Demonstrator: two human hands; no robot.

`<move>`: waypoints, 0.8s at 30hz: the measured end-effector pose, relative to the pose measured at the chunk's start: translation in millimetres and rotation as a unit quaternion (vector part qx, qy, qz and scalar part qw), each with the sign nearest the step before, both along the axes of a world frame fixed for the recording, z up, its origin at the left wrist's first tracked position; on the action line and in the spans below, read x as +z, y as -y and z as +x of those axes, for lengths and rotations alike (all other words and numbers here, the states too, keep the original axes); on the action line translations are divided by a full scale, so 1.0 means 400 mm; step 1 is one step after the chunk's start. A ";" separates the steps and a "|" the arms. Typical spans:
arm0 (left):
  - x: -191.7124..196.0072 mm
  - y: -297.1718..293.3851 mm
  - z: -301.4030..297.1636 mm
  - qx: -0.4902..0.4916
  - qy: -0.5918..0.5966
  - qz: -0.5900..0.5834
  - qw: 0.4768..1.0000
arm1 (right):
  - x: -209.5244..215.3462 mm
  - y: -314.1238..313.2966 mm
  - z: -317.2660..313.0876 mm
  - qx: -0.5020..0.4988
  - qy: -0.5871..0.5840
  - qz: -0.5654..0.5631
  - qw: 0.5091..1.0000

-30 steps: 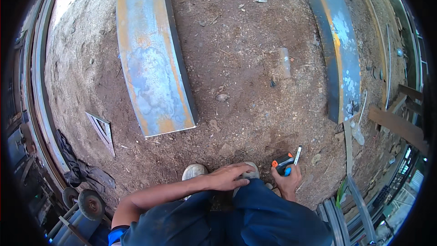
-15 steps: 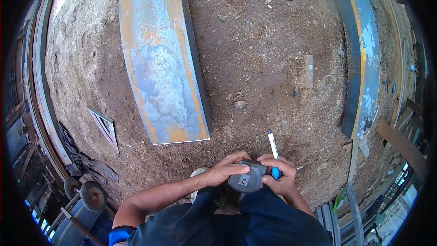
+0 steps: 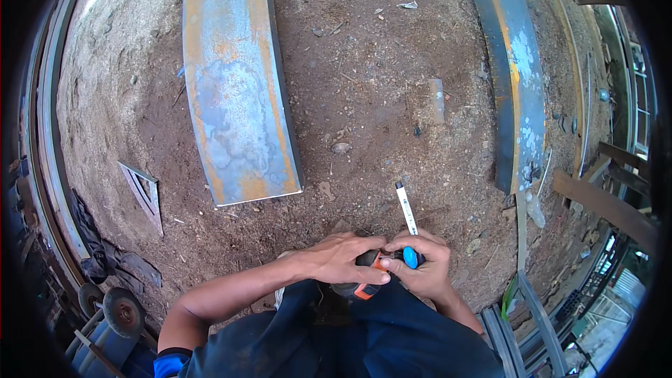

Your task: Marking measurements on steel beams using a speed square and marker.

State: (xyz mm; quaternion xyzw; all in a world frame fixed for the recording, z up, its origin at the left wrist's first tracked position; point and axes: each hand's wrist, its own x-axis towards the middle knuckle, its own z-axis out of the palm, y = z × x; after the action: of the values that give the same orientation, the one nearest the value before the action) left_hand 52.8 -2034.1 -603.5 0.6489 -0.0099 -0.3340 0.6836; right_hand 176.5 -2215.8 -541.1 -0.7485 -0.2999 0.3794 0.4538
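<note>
Low in the middle, in front of my dark-clothed legs, both hands come together at an orange and dark grey tape measure [image 3: 365,290]. My left hand [image 3: 343,255] is closed round its body, fingers over the far side and thumb on top. My right hand [image 3: 423,266] is closed too, its fingertips touching the tape measure's right end. A white marker [image 3: 407,210] with a black tip end sticks out between the right fingers, pointing away from me. A blue rounded piece [image 3: 410,257] shows in the same hand; whether it belongs to the marker I cannot tell.
A wide, rust-streaked steel beam [image 3: 241,98] lies ahead on the dirt, another beam [image 3: 521,84] to the right. At left are a metal triangle square [image 3: 143,192], dark cloth [image 3: 115,259] and a wheel [image 3: 124,311]. A small flat metal piece [image 3: 437,101] lies between the beams.
The tape measure has been turned in my hands, so its orange side shows instead of the grey face with the clip. The right hand and marker have shifted slightly left in view.
</note>
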 end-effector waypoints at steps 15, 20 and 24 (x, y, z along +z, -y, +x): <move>-0.142 0.030 -0.349 0.005 -0.312 -0.235 0.920 | -0.023 0.313 0.069 -0.326 0.207 -0.037 0.922; -0.186 0.002 -0.435 0.004 -0.309 -0.179 0.934 | -0.134 0.367 -0.055 -0.243 0.246 -0.205 0.916; -0.195 -0.014 -0.444 0.050 -0.357 -0.212 0.908 | -0.205 0.452 -0.104 -0.270 0.323 -0.242 0.874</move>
State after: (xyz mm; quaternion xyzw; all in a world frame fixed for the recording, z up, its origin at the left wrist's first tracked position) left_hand -124.6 -2028.6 -681.7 0.3262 0.1966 -0.4992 0.7783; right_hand 135.1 -2396.4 -623.0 -0.9677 -0.1145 0.0395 0.2210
